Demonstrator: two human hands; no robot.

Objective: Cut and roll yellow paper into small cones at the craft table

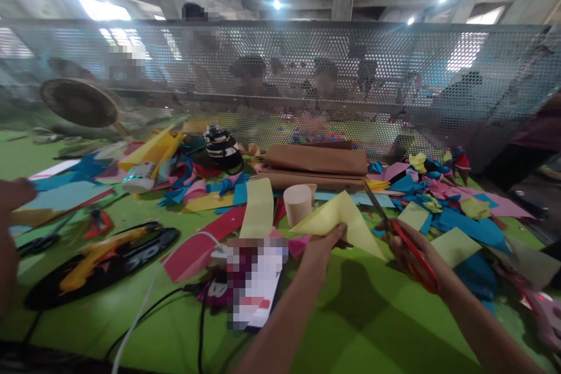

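Nearest the camera, two bare forearms run up from the bottom edge of the frame, and here is the action, just right of centre! The left hand has a pinch on a yellow sheet, thumb on top, the other fingers mostly hidden underneath. The paper stands bent over the green table, its peak upward and one corner pointing down to the right.

Over to the right hand, and it's wrapped round the red handles of the scissors. The blades angle up and left, near the sheet's right side; blur hides how wide they are parted, and no contact with the paper can be made out.

So how far along? By the look of it, this piece is early: bent, yes, but no cut shows in it, and any trimming would seem to be left to do. Elsewhere there's plenty already in pieces: a yellow strip at centre, a red strip to its left, a crumpled yellow scrap amid blue and pink paper at right. Whether any of those are finished, one cannot tell.

Just left of the held sheet stands a pale roll, with folded brown paper behind. Lower left, a yellow glue gun lies on a black oval plate.
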